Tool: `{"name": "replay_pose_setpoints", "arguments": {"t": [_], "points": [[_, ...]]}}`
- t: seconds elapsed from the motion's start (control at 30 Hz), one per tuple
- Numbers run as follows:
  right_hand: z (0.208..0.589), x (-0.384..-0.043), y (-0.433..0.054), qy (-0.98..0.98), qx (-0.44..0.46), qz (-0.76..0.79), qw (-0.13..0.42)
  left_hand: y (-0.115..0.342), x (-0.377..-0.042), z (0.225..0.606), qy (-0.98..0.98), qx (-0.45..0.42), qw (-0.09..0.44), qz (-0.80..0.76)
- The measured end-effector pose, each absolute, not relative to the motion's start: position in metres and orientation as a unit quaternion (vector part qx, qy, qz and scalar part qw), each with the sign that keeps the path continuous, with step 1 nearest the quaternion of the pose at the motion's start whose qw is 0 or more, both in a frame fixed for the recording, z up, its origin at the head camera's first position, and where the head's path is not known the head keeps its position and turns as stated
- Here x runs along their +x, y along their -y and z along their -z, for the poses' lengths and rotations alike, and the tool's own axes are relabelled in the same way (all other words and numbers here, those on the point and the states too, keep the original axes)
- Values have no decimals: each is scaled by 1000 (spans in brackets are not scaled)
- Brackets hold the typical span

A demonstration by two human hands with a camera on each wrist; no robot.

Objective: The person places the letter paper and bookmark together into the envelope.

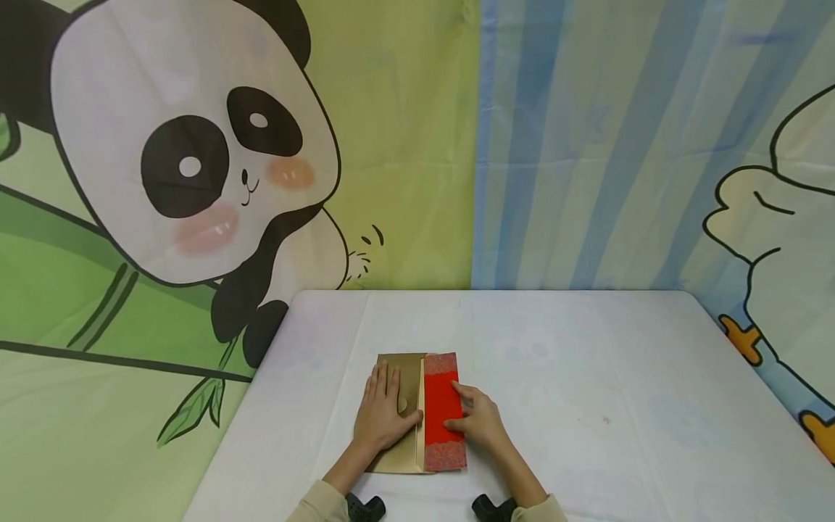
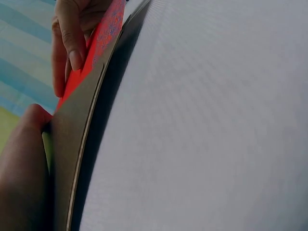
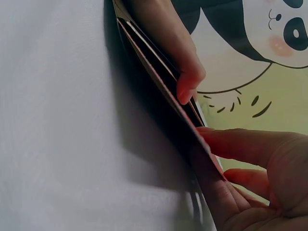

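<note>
A gold cardboard folder lies on the white table, with a red panel along its right side; the panel has patterned bands at both ends. My left hand rests on the gold part, fingers extended, thumb reaching toward the seam by the red panel. My right hand pinches the panel's outer edge between thumb and fingers. In the right wrist view the right hand holds that edge raised off the table, and a dark gap shows between the layers near the left thumb.
The white table has a few small brown spots on its right part. A printed curtain with a panda and a white cartoon figure hangs behind and beside it. Black curved pieces sit by both sleeves at the near edge.
</note>
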State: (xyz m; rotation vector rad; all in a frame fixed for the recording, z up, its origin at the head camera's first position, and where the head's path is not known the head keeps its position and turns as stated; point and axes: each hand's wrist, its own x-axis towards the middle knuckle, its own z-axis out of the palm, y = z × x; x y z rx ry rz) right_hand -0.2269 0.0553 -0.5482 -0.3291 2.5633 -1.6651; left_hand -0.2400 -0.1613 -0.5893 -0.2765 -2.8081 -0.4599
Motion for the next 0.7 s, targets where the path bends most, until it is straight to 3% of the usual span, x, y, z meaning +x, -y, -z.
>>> {"name": "replay_pose_setpoints", "arguments": {"t": [0.7], "points": [[549,-229,-43,-840,-83,536,21,162,-240,588,972,-97,147,154]]}}
